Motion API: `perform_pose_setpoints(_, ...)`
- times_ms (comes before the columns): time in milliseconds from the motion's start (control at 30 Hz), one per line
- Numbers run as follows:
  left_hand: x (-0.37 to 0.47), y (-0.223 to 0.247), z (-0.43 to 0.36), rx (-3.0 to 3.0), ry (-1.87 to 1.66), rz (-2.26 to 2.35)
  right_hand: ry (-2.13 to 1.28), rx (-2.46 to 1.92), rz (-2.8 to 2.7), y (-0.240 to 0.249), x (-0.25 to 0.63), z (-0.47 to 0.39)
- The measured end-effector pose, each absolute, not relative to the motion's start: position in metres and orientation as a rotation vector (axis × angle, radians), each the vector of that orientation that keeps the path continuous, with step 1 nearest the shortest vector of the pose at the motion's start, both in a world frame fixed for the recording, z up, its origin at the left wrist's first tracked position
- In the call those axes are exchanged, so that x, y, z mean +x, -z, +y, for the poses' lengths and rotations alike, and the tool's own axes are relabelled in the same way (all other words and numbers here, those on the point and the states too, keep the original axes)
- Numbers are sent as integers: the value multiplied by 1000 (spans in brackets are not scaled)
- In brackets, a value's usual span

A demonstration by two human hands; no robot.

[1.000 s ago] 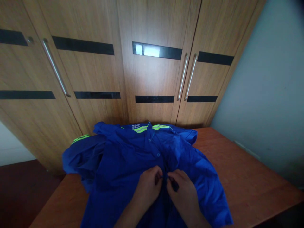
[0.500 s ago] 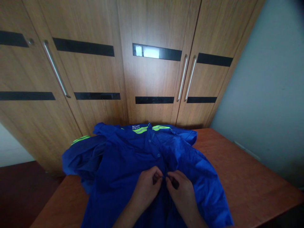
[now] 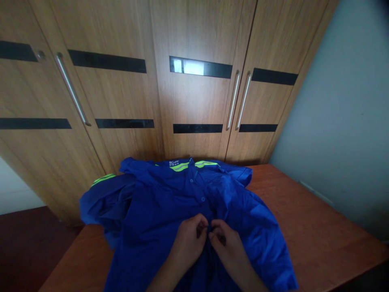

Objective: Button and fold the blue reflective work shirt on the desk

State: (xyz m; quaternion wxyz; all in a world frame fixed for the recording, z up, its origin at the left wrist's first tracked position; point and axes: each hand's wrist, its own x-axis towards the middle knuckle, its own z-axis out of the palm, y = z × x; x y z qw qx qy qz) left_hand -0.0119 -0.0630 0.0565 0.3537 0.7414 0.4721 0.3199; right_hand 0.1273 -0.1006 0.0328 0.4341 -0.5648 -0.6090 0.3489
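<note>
A blue work jacket [image 3: 161, 215] with yellow-green and grey reflective stripes lies spread on a reddish-brown table. Two round buttons show on its front placket, an upper button [image 3: 191, 181] and a lower button [image 3: 203, 199]. Below them, my left hand [image 3: 191, 237] pinches the placket edge from the left, thumb and fingers closed on the cloth. My right hand [image 3: 225, 239] meets it from the right, its fingers bent and closed at the same spot on the placket. Whatever sits between the fingertips is too small and dark to make out.
The reddish-brown table [image 3: 316, 227] reaches to the right of the jacket. Behind it stands a wooden wardrobe [image 3: 194, 97] with black strips and metal handles. A pale wall [image 3: 349, 121] bounds the right side. Dark floor [image 3: 30, 251] shows at lower left.
My right hand has shifted slightly left, so its fingertips are nearer to my left ones. My left hand has barely moved. The jacket lies as before.
</note>
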Motion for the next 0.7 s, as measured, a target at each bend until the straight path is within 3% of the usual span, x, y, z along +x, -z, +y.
perform_pose_setpoints(567,-11,-50,-58,1664,-893,1188,-459,-1596,-1748,-34,132,-100)
perform_pose_setpoints(700,-11,-50,-59,1626,-903,1159,-575,-1600,-1671,-35,135,-96)
